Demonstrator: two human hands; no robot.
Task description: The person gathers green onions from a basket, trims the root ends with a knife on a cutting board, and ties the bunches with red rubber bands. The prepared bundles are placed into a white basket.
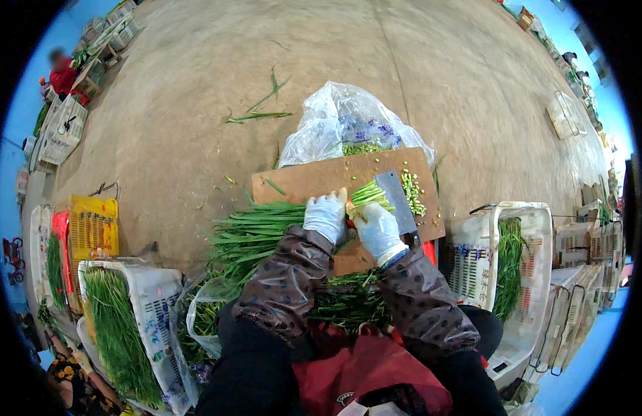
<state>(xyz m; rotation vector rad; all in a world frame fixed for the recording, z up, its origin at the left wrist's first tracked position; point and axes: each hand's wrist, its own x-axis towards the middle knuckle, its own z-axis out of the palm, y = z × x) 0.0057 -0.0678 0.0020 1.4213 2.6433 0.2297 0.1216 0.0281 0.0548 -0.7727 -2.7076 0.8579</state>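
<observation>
A bundle of green garlic chives [258,223] lies across the wooden cutting board [295,182], its long leaves pointing left. Around its middle closes my left hand [322,214], in a white glove. Close beside it, my right hand [375,229], also gloved, grips the bundle near the pale cut stems [370,193]. A bit of red band shows between the two hands. The broad blade of a cleaver [397,200] rests on the board at the stem ends; its dark handle is partly hidden by my right wrist. Short cut stem pieces [413,192] are scattered right of the blade.
Beyond the board sits a clear plastic bag [321,125] with cut pieces inside. White crates of greens stand at right [541,234] and left [149,291], near a yellow crate [95,229]. Loose leaves [258,115] lie on the concrete floor. A person [62,75] is far left.
</observation>
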